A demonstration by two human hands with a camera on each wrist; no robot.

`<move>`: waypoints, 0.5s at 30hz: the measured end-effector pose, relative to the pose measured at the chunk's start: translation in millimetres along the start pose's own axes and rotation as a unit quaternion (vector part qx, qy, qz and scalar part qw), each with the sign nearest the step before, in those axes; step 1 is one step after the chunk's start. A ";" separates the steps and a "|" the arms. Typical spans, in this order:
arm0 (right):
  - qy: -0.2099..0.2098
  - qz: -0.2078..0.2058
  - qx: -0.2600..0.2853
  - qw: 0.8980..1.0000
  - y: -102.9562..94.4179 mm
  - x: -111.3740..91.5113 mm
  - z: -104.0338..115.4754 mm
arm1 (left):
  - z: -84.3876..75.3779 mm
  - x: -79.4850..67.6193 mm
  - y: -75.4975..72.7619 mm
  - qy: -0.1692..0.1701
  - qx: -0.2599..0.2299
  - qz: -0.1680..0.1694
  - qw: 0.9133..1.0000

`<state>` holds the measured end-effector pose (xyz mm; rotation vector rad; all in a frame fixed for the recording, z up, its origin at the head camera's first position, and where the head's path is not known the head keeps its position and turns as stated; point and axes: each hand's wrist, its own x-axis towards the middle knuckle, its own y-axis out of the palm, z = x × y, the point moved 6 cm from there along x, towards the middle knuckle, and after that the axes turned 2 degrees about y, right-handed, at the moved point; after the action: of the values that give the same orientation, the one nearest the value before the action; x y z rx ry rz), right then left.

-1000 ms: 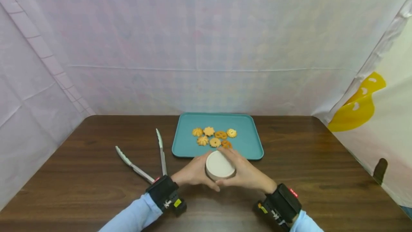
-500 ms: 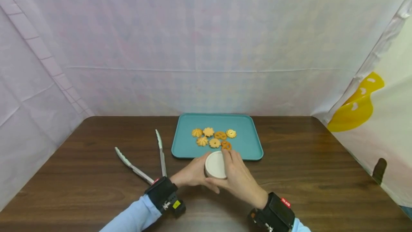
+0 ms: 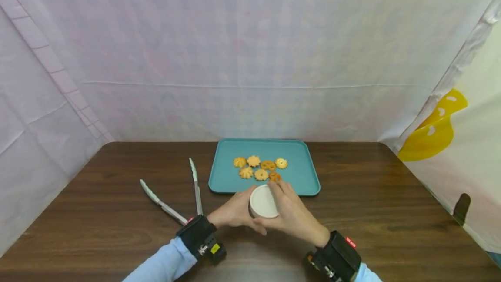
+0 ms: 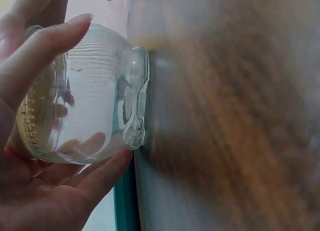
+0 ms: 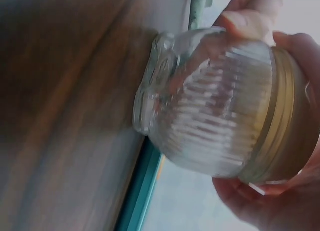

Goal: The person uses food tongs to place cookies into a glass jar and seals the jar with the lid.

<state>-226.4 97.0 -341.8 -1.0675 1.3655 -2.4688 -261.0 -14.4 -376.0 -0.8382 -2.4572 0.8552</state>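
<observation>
A ribbed clear glass jar point(image 4: 92, 91) with a pale lid point(image 3: 263, 201) stands upright on the wooden table in front of the tray. My left hand point(image 3: 236, 210) is wrapped around the glass body from the left, with the thumb at the near side. From the right, my right hand point(image 3: 295, 214) grips the lid by its rim, its fingers on the far side and its thumb on the near side. No contents show through the jar's glass in the left wrist view. The hand covers part of the lid in the head view.
Just behind the jar lies a teal tray point(image 3: 303, 182) bearing several cookies point(image 3: 261, 174) and pretzel-shaped biscuits point(image 3: 268, 165). Spread metal tongs point(image 3: 198, 195) lie to the left, partly hidden by the left wrist. White cloth point(image 3: 250, 55) hangs behind the table.
My right hand has turned around the lid, its wrist swinging toward me and left, then slightly back right. The left hand and the jar keep their place.
</observation>
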 end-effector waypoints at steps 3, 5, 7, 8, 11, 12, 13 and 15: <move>-0.004 0.020 0.014 1.000 0.0 1.2 -2.8 | -0.7 -0.4 -0.4 0.003 0.003 0.000 1.000; -0.009 0.038 0.028 0.999 0.0 2.5 -5.0 | -0.7 -0.6 -0.5 0.004 0.002 0.000 1.000; -0.016 0.058 0.042 0.997 0.0 4.1 -7.6 | -0.6 -0.5 -0.3 0.004 0.000 0.001 1.000; -0.017 0.070 0.053 0.996 -0.3 4.9 -9.4 | -0.2 -0.3 0.0 0.004 -0.001 0.002 1.000; -0.024 0.101 0.083 0.991 -0.7 7.0 -14.5 | 0.5 0.5 0.7 0.002 -0.003 0.004 1.000; -0.027 0.108 0.092 0.990 -0.8 7.5 -15.7 | 0.7 0.8 0.9 0.002 -0.004 0.004 1.000; -0.026 0.115 0.099 0.988 -0.7 7.9 -16.9 | 0.8 0.9 0.8 0.001 -0.005 0.004 1.000; -0.029 0.121 0.104 0.987 -0.4 8.0 -17.7 | 0.6 0.9 0.8 0.001 -0.008 0.003 1.000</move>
<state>-243.5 106.2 -343.3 -0.8642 1.1163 -2.3234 -261.7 -13.6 -376.8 -0.8519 -2.4634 0.8385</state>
